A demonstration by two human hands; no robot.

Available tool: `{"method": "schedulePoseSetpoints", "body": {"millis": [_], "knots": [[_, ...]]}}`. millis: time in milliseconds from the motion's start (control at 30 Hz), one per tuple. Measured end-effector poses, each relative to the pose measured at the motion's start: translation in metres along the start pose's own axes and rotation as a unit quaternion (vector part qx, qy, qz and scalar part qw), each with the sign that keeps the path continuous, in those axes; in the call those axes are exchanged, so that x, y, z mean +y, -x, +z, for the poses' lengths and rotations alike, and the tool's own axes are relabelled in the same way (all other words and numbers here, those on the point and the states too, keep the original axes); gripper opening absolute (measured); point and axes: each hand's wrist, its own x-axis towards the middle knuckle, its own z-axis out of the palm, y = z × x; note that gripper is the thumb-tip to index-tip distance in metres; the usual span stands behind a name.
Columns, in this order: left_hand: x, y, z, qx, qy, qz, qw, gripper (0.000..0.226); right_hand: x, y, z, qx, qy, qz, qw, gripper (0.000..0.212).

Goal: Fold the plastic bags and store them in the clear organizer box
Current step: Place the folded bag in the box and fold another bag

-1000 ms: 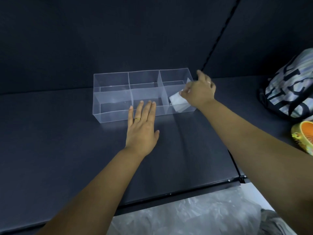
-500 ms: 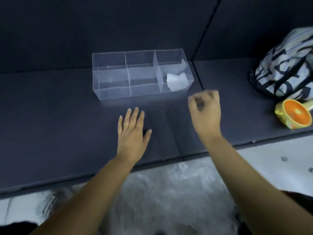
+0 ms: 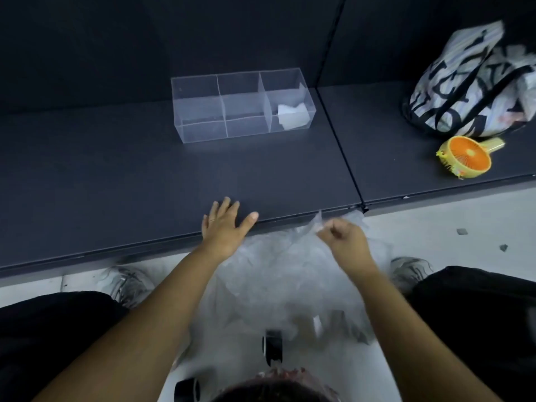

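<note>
The clear organizer box (image 3: 203, 123) with three compartments stands on the dark shelf (image 3: 116, 175), toward the back. A folded white plastic bag (image 3: 292, 116) lies in its right compartment. A heap of clear plastic bags (image 3: 278, 271) lies on the floor below the shelf edge. My right hand (image 3: 345, 240) pinches a corner of one clear bag from the heap, just below the shelf edge. My left hand (image 3: 226, 226) rests flat with straight fingers on the shelf's front edge.
A striped black-and-white tote bag (image 3: 470, 85) and an orange-and-yellow handheld fan (image 3: 467, 156) sit on the right shelf panel. My knees in black trousers (image 3: 478, 314) and grey shoes (image 3: 130, 282) flank the heap on the white floor.
My right hand left the folded bag in the right compartment, drew back over the shelf edge and took hold of a clear bag below. My left hand slid back to the front edge.
</note>
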Motion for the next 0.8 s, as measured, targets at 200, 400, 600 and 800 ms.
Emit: {"method": "schedulePoseSetpoints", "body": {"millis": [200, 400, 600, 800], "knots": [[0.055, 0.033, -0.016, -0.203, 0.288, 0.122, 0.928, 0.063, -0.094, -0.021, -0.053, -0.105, -0.333, -0.021, 0.937, 0.03], [0.06, 0.038, -0.022, -0.059, 0.415, 0.043, 0.907, 0.01, -0.096, -0.033, -0.07, 0.012, -0.299, 0.109, 0.948, 0.012], [0.072, 0.036, -0.04, -0.033, 0.543, -0.033, 0.838, 0.012, -0.11, 0.022, -0.052, -0.118, 0.013, -0.149, 0.982, 0.078], [0.088, 0.052, -0.058, -0.077, 0.53, 0.077, 0.841, 0.037, -0.099, 0.027, 0.0, -0.017, -0.008, -0.077, 0.997, 0.014]]}}
